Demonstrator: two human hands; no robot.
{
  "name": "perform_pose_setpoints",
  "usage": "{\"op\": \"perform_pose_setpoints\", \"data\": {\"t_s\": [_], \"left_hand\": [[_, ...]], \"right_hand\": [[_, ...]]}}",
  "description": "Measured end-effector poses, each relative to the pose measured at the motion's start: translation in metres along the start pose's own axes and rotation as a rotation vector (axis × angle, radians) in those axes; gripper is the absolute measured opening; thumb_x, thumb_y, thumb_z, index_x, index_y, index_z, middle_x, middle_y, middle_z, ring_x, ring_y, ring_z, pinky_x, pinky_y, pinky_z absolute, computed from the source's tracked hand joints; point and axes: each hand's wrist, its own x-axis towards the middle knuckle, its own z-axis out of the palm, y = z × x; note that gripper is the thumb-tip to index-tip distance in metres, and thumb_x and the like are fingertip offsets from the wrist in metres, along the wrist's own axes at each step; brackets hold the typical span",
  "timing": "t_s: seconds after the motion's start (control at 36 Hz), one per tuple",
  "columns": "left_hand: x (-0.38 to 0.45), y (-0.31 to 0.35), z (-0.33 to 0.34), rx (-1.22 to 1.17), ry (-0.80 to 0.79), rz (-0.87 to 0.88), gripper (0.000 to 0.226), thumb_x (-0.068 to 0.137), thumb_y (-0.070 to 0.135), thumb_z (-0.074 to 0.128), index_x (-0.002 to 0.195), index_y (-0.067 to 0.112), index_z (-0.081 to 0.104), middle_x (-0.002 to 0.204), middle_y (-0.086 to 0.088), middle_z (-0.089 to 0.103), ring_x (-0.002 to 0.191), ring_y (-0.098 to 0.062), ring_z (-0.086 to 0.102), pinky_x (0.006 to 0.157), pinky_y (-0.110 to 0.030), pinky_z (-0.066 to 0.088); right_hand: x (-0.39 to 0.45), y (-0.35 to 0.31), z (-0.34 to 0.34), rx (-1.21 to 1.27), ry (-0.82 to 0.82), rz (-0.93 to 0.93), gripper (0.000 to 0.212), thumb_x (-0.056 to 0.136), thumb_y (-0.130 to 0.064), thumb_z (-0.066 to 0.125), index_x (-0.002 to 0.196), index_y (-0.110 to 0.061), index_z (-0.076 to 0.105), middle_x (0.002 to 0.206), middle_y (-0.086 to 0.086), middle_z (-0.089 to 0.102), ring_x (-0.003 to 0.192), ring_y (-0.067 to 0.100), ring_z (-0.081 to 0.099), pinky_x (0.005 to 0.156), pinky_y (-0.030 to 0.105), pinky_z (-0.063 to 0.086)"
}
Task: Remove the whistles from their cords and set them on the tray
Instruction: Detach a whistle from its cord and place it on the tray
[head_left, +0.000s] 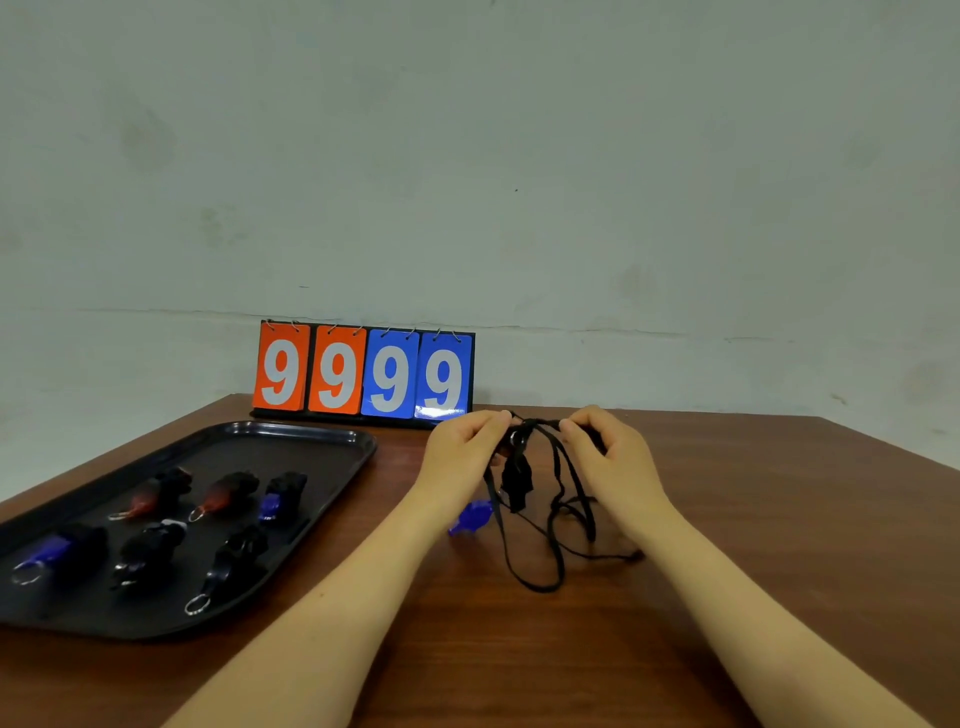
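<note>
Left hand (462, 447) and right hand (608, 452) raised over bench (727, 519), fingers curled, both pinching black cord (558, 499); black whistle (517, 480) dangling between. Blue whistle (470, 517) on bench at 7 o'clock of it. Tray (311, 441) at 9 o'clock: six whistles.

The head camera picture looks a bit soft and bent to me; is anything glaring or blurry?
Head view: glare whitens the bottom edge of the rightmost blue flip score card; the wide lens bows the brown wooden table's edges; the dark whistles on the black plastic tray look smeared, detail lost.
</note>
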Motion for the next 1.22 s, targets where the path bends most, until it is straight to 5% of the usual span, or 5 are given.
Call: {"op": "perform_pose_setpoints", "data": {"t_s": [0.11,0.53,0.67,1.11,1.22], "left_hand": [[-0.001,0.001,0.0,0.001,-0.001,-0.027,0.021,0.098,0.027,0.053,0.083,0.025,0.068,0.074,0.011,0.066,0.066,0.003,0.062,0.062,-0.009,0.046],[-0.002,0.004,0.004,-0.28,-0.021,-0.286,0.016,0.093,0.024,0.061,0.095,0.012,0.072,0.085,-0.007,0.074,0.07,-0.015,0.069,0.066,-0.025,0.058],[0.002,0.003,0.001,-0.16,0.052,-0.186,0.024,0.096,0.026,0.056,0.079,0.025,0.072,0.072,0.017,0.072,0.075,0.0,0.066,0.074,-0.024,0.054],[-0.002,0.001,0.001,0.016,-0.016,0.213,0.033,0.094,0.007,0.051,0.063,0.0,0.059,0.089,0.017,0.064,0.09,0.003,0.058,0.081,-0.01,0.044],[-0.001,0.001,0.001,-0.051,-0.018,0.168,0.043,0.096,0.01,0.05,0.054,0.018,0.053,0.069,-0.01,0.06,0.084,-0.018,0.064,0.078,-0.017,0.049]], "right_hand": [[0.001,0.003,-0.001,-0.055,0.097,-0.017,0.013,0.091,-0.017,0.059,0.094,-0.03,0.058,0.099,-0.01,0.055,0.094,0.0,0.051,0.078,0.014,0.042],[-0.008,-0.002,0.012,0.002,-0.117,0.024,0.014,0.094,-0.023,0.058,0.085,-0.023,0.068,0.074,-0.006,0.065,0.068,0.002,0.057,0.061,0.013,0.043],[-0.006,-0.006,0.006,-0.006,-0.099,-0.011,0.021,0.097,-0.019,0.051,0.083,-0.025,0.066,0.076,-0.006,0.064,0.066,0.002,0.053,0.059,0.011,0.04],[-0.002,-0.01,0.004,0.275,-0.101,0.319,0.029,0.097,-0.02,0.049,0.085,-0.003,0.07,0.085,0.013,0.069,0.081,0.024,0.064,0.068,0.027,0.049],[-0.003,-0.013,0.004,0.319,-0.14,0.322,0.029,0.099,-0.019,0.046,0.077,-0.013,0.065,0.072,0.0,0.062,0.07,0.016,0.057,0.065,0.026,0.045]]}}
